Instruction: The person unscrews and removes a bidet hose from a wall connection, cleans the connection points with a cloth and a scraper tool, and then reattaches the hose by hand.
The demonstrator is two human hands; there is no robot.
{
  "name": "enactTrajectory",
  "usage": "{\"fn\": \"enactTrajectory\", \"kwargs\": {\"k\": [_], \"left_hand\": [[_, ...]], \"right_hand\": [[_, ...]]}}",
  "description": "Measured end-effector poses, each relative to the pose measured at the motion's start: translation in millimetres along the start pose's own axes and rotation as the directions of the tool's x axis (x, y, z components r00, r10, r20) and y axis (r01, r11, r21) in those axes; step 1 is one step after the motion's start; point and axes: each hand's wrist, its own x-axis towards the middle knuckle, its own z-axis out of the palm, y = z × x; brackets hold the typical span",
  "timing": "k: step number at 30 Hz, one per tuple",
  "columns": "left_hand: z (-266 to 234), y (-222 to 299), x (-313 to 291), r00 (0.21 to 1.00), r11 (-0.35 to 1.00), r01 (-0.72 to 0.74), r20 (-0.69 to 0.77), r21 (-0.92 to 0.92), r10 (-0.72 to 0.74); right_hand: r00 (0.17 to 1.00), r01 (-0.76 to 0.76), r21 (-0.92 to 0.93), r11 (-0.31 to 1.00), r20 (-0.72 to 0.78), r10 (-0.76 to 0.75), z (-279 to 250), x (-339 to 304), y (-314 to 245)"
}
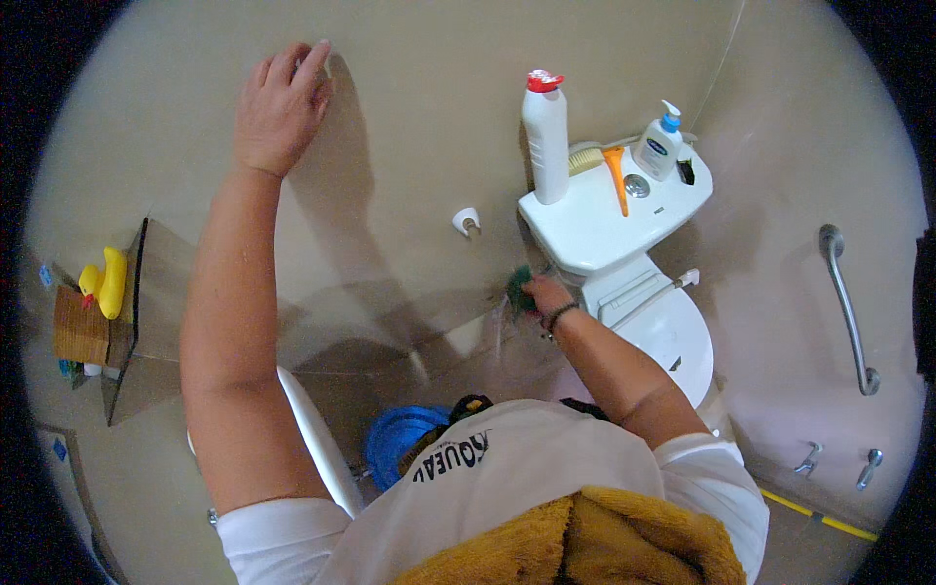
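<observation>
Head view: far left of the toilet tank (595, 229), a yellow rubber duck (105, 283) sat on a glass corner shelf (146, 322) beside a brown box (80, 330). Still well left of the tank and above its level in the frame, the left hand (281, 109) lay flat and open against the beige wall (419, 117), fingers spread, holding nothing. Below the tank and to its left, a blue basin (395, 444) showed on the floor. Just left of the tank, a small white wall fitting (467, 221) stuck out, and the right hand (548, 294) was curled shut around a green scrubber (519, 287), pressed to the wall touching the tank's lower left corner. On the tank lid stood a tall white bottle (546, 136) with a red cap, then a brush (585, 158), an orange tool (616, 175) and a pump bottle (659, 146). Below the tank sat the white toilet lid (673, 336). Well right of the tank, a metal grab bar (846, 307) ran down the wall.
</observation>
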Motion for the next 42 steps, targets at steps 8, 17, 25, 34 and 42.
{"fn": "enactTrajectory", "kwargs": {"k": [8, 17, 25, 34, 42], "left_hand": [[24, -14, -7, 0.996, 0.984, -0.066, -0.045, 0.167, 0.074], [14, -16, -8, 0.966, 0.94, -0.18, -0.13, 0.29, 0.225], [22, -1, 9, 0.972, 0.95, -0.18, -0.102, 0.254, 0.211], [24, -9, -1, 0.952, 0.93, -0.174, -0.186, 0.324, 0.243], [19, -12, -6, 0.964, 0.944, -0.163, -0.158, 0.285, 0.214]], "right_hand": [[0.986, -0.145, -0.401, 0.904, -0.138, 0.097, 25, 115, -83], [0.911, -0.389, -0.02, 0.921, 0.139, 0.388, 37, 136, -119], [0.954, -0.228, -0.208, 0.951, 0.15, 0.261, 34, 170, -70], [0.862, -0.353, -0.146, 0.924, 0.334, 0.382, 42, 173, -51], [0.907, 0.178, -0.425, 0.887, 0.421, 0.02, 36, 150, -68]]}}
